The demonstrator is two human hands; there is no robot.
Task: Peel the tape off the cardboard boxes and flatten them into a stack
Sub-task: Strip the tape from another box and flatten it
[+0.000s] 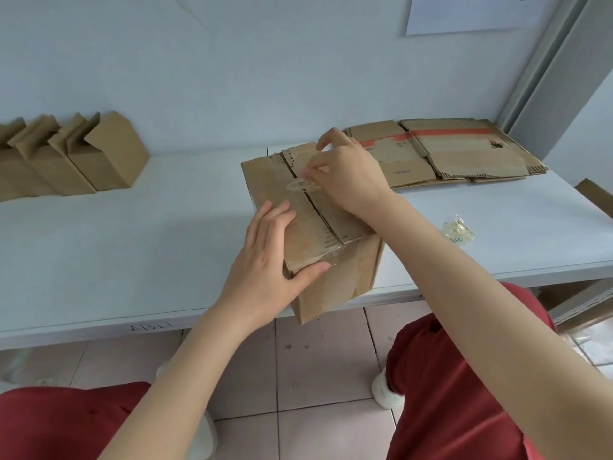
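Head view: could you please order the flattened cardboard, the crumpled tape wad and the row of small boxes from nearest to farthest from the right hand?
1. Flattened cardboard, just behind it.
2. Crumpled tape wad, off to the right.
3. Row of small boxes, far left.

Left edge crops the leftmost box (8, 171); print on flattened cardboard (464, 157) is illegible
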